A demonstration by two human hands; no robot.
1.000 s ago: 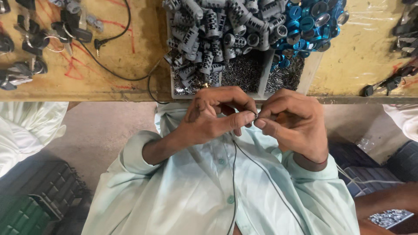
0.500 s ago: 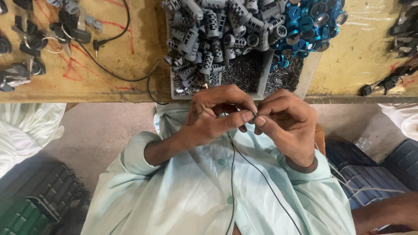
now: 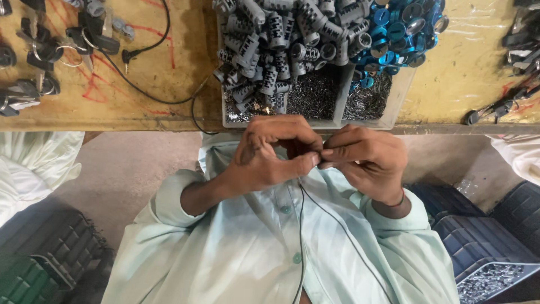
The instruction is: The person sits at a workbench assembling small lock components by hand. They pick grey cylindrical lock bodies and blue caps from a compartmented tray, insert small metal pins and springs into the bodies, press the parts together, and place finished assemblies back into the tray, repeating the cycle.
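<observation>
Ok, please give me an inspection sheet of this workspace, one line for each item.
Surface: yellow worktable, worn, with red marks.
Job's things: a small part pinched between both hands, too hidden to identify; thin black cord hangs from it.
Clutter: divided tray with grey ribbed cylinders, blue rings and small metal bits; keys and dark parts at one end.
Hands: left hand and right hand meet at the fingertips, above the lap.
Cables: black cable with plug on the table.
Surroundings: dark crates; one holds metal pieces.
</observation>
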